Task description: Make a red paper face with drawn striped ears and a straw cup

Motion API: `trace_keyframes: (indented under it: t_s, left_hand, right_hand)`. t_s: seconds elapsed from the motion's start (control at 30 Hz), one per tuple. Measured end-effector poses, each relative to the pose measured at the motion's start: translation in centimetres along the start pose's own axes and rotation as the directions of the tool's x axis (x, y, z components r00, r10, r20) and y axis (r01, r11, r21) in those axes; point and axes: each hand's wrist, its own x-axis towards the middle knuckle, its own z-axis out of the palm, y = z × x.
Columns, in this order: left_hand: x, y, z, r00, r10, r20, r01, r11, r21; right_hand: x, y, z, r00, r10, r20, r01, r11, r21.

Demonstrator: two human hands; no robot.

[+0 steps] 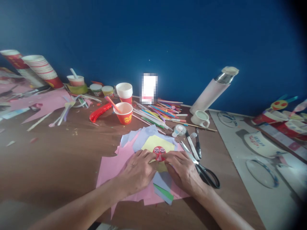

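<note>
- Your left hand (137, 172) and right hand (183, 171) lie side by side just below the middle of the frame, fingertips pinching the lower edge of a small red paper face (159, 152); both grips are nearly closed on it, thumbs hidden from view.
- Keep that pinch light and even, so that the little piece stays flat rather than creasing.
- The red face rests on a yellow sheet (155, 144), itself on a loose pile of pink, lilac and green paper (112, 167); press down through your palms so the pile does not slide on the bench (59, 159).
- The scissors (203, 171) lie touching your right hand's outer edge, blades pointing up-frame; mind them as you shift your wrist.
- Just above centre, a red paper cup (124, 113) stands near a scatter of coloured sticks (158, 113), clear of your work.
- Towards the upper right, a white flask (212, 89) leans over a small white cup (200, 118).
</note>
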Motion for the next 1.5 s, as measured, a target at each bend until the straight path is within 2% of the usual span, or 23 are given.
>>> trace_keyframes:
  t_s: [0.13,0.67,0.87,1.03,1.27,1.5]
  left_hand:
    - [0.0,0.0,-0.1,1.0,-0.004,0.008,0.004,1.0,-0.013]
    - [0.0,0.0,-0.5,0.999,0.011,0.03,-0.01,0.999,-0.038]
    - [-0.1,-0.3,-0.4,0.999,0.036,0.019,-0.035,0.998,-0.051]
    - [-0.4,-0.5,0.0,0.999,0.037,0.005,-0.037,0.998,-0.04]
    - [-0.4,-0.1,0.1,0.999,-0.006,0.048,0.008,0.999,-0.043]
    - [-0.3,0.1,0.1,0.998,-0.031,0.06,0.033,0.999,-0.022]
  right_hand:
    - [-0.2,-0.2,0.2,0.999,-0.021,0.039,0.021,1.0,0.01]
    - [-0.1,-0.4,-0.3,0.988,-0.143,0.051,0.144,0.989,-0.018]
    - [-0.1,0.0,-0.8,0.995,-0.095,0.02,0.093,0.993,0.072]
    - [-0.5,0.7,-0.7,0.999,-0.022,-0.032,0.024,0.998,0.063]
    - [-0.3,0.3,-0.3,1.0,-0.004,0.007,0.003,0.999,0.035]
    - [-0.1,-0.1,0.4,0.999,-0.036,-0.022,0.035,0.999,-0.016]
